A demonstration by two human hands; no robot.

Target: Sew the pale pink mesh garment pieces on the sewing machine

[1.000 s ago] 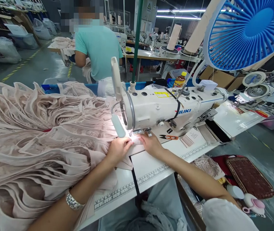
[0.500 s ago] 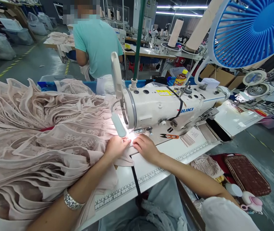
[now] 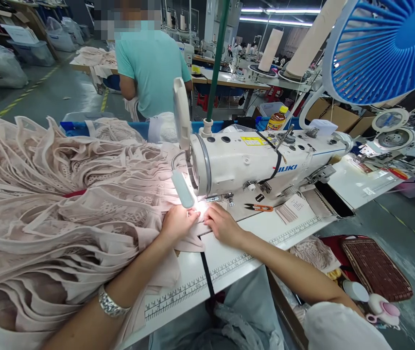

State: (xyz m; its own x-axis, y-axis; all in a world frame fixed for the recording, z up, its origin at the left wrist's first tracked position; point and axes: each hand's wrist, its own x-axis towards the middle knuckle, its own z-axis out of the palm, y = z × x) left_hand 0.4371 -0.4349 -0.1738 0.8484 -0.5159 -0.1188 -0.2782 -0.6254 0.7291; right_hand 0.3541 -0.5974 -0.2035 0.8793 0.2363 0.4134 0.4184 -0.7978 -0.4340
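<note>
Under the lit needle end of the white sewing machine (image 3: pixel 244 163), my left hand (image 3: pixel 179 222) pinches pale pink fabric (image 3: pixel 189 240) with its fingertips. Just right of it my right hand (image 3: pixel 224 224) has its fingers bent and pressed together on the same fabric, close to the needle area. Bright light washes out the fabric between the fingertips, and the needle cannot be made out. A large pile of beige garments (image 3: pixel 58 194) with lace parts covers the table's left side, next to my left forearm.
Orange-handled snips (image 3: pixel 259 207) and a paper label (image 3: pixel 295 206) lie right of my right hand. A ruler strip (image 3: pixel 236 262) runs along the table's front edge. A blue fan (image 3: pixel 386 48) stands at upper right. A person in a teal shirt (image 3: pixel 152 68) is beyond the machine.
The whole view has shifted slightly, so most things appear a little further right. My right fingertips are slightly further from my left ones. Both hands remain at the needle area.
</note>
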